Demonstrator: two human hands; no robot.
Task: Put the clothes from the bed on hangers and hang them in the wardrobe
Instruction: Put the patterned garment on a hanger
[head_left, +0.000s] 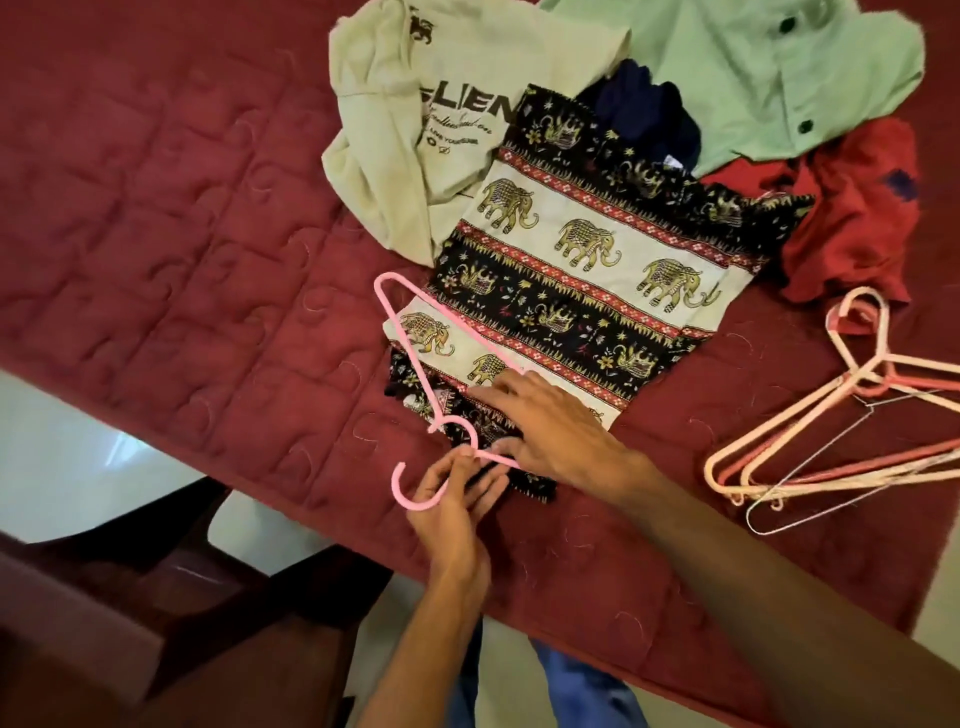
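While the elephant shirt (587, 270) lies flat on the bed (182, 208) with one end near the bed's edge, the item in hand is a pink hanger (402, 338), laid over that near end. One arm rests on top of the cloth; whether the other arm has entered the garment cannot be told. Left hand (457, 499): fingers curled, pinching the hanger at its neck, beside the hook. Right hand (550, 421): fingers straight and spread, pressing the shirt's near end flat, thumb touching the hanger arm; grips nothing. Step, as judged: hanger being worked into the shirt, shoulders not yet seated. Next move likely calls for lifting the cloth's edge with the right hand while the left slides the hanger inside, hook kept clear. Awaiting, heaped together beyond the shirt: cream tee (415, 104), green shirt (753, 78), navy garment (644, 109), red garment (852, 218). Spare hangers (831, 447): stacked to the right, apart from the shirt. Wardrobe: not in view.
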